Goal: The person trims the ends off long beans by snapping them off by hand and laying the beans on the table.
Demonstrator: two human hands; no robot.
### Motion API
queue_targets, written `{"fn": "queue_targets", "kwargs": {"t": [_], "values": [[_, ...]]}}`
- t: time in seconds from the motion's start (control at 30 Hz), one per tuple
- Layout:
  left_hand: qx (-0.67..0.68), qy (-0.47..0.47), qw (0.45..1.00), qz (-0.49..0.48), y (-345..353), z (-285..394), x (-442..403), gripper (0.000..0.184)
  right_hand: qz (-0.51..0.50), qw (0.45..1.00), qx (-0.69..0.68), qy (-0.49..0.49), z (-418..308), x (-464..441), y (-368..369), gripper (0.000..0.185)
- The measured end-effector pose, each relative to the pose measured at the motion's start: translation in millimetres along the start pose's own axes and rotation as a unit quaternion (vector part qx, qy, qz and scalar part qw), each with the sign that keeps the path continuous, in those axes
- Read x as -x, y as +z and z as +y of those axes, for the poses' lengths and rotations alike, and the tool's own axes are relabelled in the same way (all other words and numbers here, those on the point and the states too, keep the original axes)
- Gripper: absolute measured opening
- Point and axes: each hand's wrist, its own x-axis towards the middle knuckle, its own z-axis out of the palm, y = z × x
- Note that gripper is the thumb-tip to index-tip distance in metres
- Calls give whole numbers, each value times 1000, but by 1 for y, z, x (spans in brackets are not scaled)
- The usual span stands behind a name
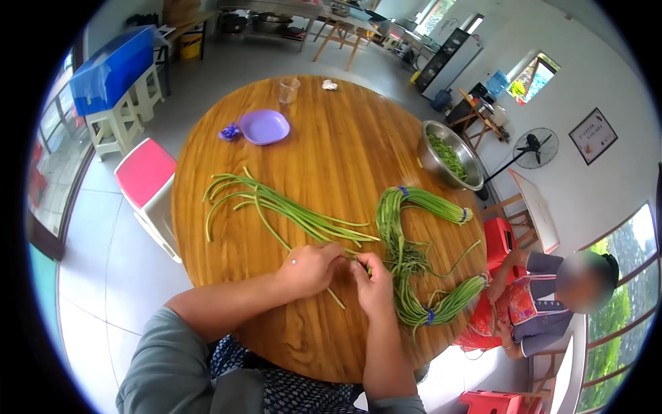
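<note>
My left hand [312, 269] is closed in a pinch over the near part of the table. Beside it, my right hand [374, 284] is closed too, thumb against fingers, with a bit of green stem showing at its fingertips. The two hands nearly meet on what looks like a garlic scape, mostly hidden by the fingers. Just beyond them lies a loose spread of long garlic scapes [289, 209]. To the right rest a garlic scape bundle [434, 202] and a nearer bundle [448, 301], both tied with blue bands, their thin dark ends tangled between them.
A steel basin [424, 155] with cut green pieces stands at the round wooden table's [331, 148] right edge. Farther back are a purple plate [265, 127], blue ties [229, 132], a clear cup [288, 90] and crumpled white paper [329, 85]. Another person [545, 297] sits at right.
</note>
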Motion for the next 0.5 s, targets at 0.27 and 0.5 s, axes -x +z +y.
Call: {"fn": "queue_targets", "kwargs": {"t": [0.27, 0.5], "values": [[314, -60, 937, -139, -4, -3, -4, 13, -1, 889, -447, 103, -6, 9, 4, 6], [298, -73, 942, -138, -13, -7, -2, 14, 5, 993, -110, 40, -10, -1, -1, 13]]}}
